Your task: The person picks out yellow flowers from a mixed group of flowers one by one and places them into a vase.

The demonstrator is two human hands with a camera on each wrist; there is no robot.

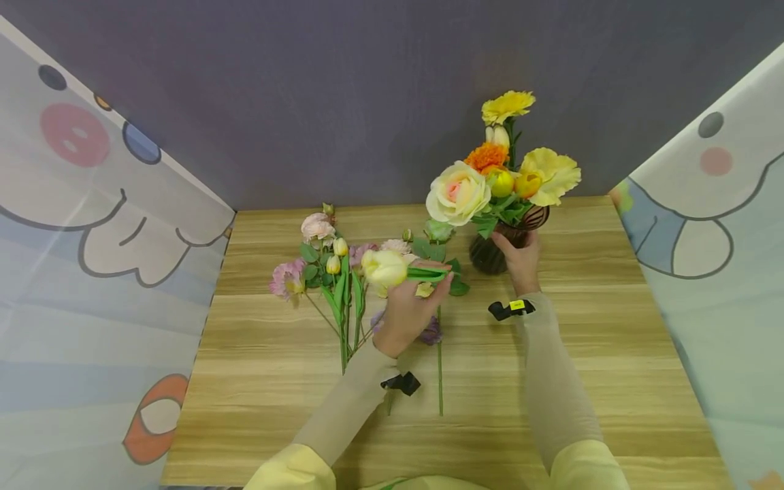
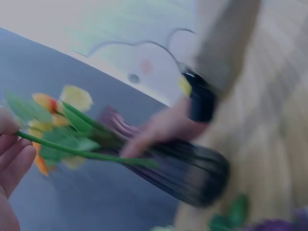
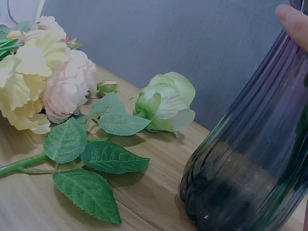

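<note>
My left hand (image 1: 404, 314) pinches the green stem (image 2: 82, 152) of a pale yellow tulip (image 1: 384, 267), held above the flowers on the table. The stem points right, towards the vase. My right hand (image 1: 522, 260) grips a dark, ribbed glass vase (image 1: 485, 256) near its neck. Out of the vase rise a cream rose (image 1: 458, 193), an orange bloom (image 1: 486, 157), several yellow flowers (image 1: 508, 107) and green leaves. In the right wrist view, the see-through vase wall (image 3: 231, 178) shows, with a thumb high on it.
Loose flowers lie left of the vase, among them a pink rose (image 1: 317, 227), a purple-pink bloom (image 1: 286, 279), yellow tulips (image 1: 333, 265) and a pale green rose (image 3: 166, 102). Green leaves (image 3: 86, 192) lie near the vase base. A grey wall (image 1: 318, 102) stands behind the wooden table (image 1: 245, 381).
</note>
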